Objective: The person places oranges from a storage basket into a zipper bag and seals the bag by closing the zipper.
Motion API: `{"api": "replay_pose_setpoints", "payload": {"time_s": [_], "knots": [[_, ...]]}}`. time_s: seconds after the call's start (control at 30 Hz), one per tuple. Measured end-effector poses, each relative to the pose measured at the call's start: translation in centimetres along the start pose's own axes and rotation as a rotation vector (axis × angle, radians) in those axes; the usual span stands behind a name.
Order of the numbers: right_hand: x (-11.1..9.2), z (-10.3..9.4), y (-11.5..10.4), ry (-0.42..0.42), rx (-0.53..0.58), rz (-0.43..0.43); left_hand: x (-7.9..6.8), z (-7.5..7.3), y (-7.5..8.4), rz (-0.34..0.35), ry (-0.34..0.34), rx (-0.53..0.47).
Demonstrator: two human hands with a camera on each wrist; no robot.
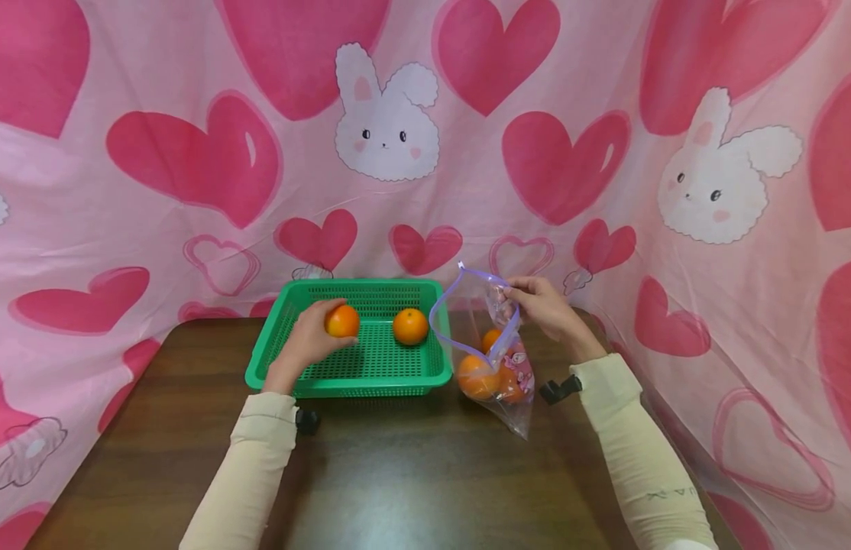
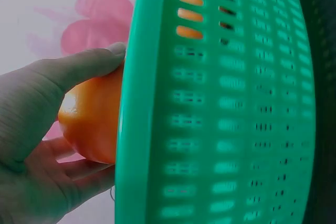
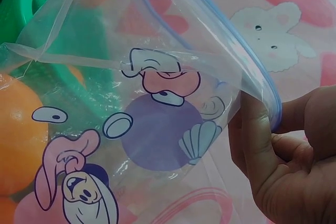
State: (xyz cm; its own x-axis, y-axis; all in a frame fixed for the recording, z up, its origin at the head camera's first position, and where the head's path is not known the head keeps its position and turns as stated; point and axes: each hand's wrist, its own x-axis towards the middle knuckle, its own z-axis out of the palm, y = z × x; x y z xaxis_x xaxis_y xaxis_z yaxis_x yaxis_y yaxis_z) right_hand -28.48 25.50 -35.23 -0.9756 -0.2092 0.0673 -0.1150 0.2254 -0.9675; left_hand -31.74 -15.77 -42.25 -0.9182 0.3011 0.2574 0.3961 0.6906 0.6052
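Note:
My left hand (image 1: 310, 334) grips an orange (image 1: 343, 321) over the left part of a green plastic basket (image 1: 439, 374). In the left wrist view, thumb and fingers curl round that orange (image 2: 94, 116), partly hidden behind the basket's rim (image 2: 137, 103). A second orange (image 1: 410, 327) lies in the basket's right half. My right hand (image 1: 545, 307) pinches the edge of a clear zip bag (image 1: 518, 412) with a purple zip rim, its mouth gaping toward the basket. Several oranges (image 1: 477, 377) sit inside the bag. Cartoon prints cover the bag's side (image 3: 163, 129) in the right wrist view.
Basket and bag are on a dark brown wooden table (image 1: 398, 473). A pink cloth (image 1: 467, 198) with hearts and rabbits hangs behind the table and along its sides. Black wrist straps (image 1: 561, 389) show at both sleeves.

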Motion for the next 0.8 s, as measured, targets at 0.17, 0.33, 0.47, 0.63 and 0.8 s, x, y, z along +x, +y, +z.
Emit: {"api": "replay_pose_setpoints", "payload": {"time_s": [0.17, 0.33, 0.47, 0.63, 0.8], "knots": [[0.0, 0.2, 0.2, 0.002, 0.006, -0.008, -0.3, 0.6, 0.6, 0.003, 0.023, -0.032], [0.1, 0.3, 0.4, -0.002, 0.018, -0.021, -0.5, 1.5, 1.1, 0.000, 0.054, -0.069], [0.2, 0.5, 0.5, -0.005, 0.039, -0.029, -0.8, 2.3, 1.6, -0.010, 0.082, -0.117], [0.2, 0.6, 0.5, -0.001, 0.039, -0.029, -1.0, 3.4, 2.2, -0.019, 0.129, -0.169], [0.3, 0.8, 0.5, -0.005, 0.034, -0.030, -1.1, 4.2, 3.3, -0.012, 0.160, -0.222]]}}
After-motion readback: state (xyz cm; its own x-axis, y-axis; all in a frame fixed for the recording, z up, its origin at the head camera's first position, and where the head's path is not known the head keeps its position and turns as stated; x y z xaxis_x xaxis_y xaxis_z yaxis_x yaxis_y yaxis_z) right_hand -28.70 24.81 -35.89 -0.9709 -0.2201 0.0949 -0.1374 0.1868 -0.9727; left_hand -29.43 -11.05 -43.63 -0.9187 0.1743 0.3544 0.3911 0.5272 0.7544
